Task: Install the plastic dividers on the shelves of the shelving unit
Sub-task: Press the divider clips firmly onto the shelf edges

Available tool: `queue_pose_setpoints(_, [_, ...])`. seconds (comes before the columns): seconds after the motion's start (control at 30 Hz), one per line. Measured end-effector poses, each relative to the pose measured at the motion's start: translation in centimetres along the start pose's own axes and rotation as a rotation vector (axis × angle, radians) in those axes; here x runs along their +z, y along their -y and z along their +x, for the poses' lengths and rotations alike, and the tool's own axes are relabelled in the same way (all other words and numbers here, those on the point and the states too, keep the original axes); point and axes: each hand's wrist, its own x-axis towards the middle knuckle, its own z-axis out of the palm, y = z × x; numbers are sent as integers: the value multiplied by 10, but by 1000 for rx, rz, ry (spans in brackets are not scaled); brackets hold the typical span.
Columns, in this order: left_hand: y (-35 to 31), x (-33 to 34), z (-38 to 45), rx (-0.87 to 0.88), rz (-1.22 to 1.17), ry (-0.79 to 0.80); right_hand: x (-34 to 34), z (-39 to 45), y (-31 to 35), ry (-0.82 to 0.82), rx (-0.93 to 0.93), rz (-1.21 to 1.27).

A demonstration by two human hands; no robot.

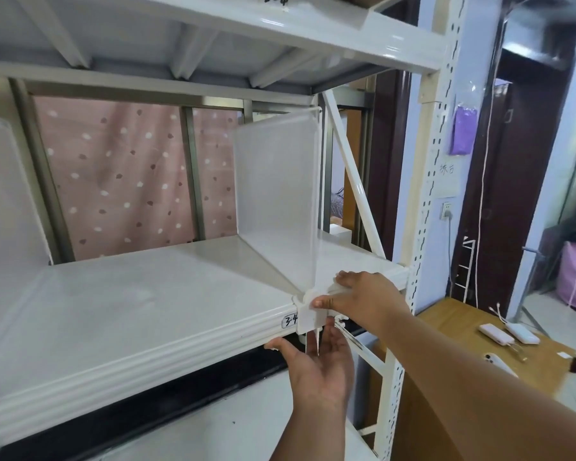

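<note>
- Your divider (276,194) stands upright on the white shelf (130,294), near its right end, running from the front lip back toward the rear.
- The divider's front clip (308,316) hooks over the shelf's front edge, just right of a small handwritten label (290,321).
- Your right hand (356,299) rests on the clip from the right, thumb on its front face and fingers laid over the top; it holds the clip loosely rather than clenched.
- Your left hand (320,364) is under the shelf edge, palm up and fingers spread wide, touching the clip's lower prongs; it grips nothing.
- A second divider (10,207) stands at the far left of the same shelf, well apart from yours.
- The perforated upright post (426,201) and a slanted brace (353,181) crowd the space just right of your divider.
- Behind the shelf hangs a pink spotted curtain (127,174).
- To the right, on a wooden worktop (446,317), lie two power banks (509,334) and a phone (496,359).
- A purple bag (464,129) hangs on the wall beside the post.
</note>
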Motion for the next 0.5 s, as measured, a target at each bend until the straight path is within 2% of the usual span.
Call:
queue_pose_setpoints(0.2, [-20, -14, -21, 1, 232, -2, 6, -11, 5, 1, -17, 124])
queue_pose_setpoints(0.37, [-58, -37, -47, 104, 524, -88, 17, -28, 13, -62, -68, 101])
queue_pose_setpoints(0.5, [-91, -44, -78, 84, 780, -103, 17, -37, 22, -19, -37, 38])
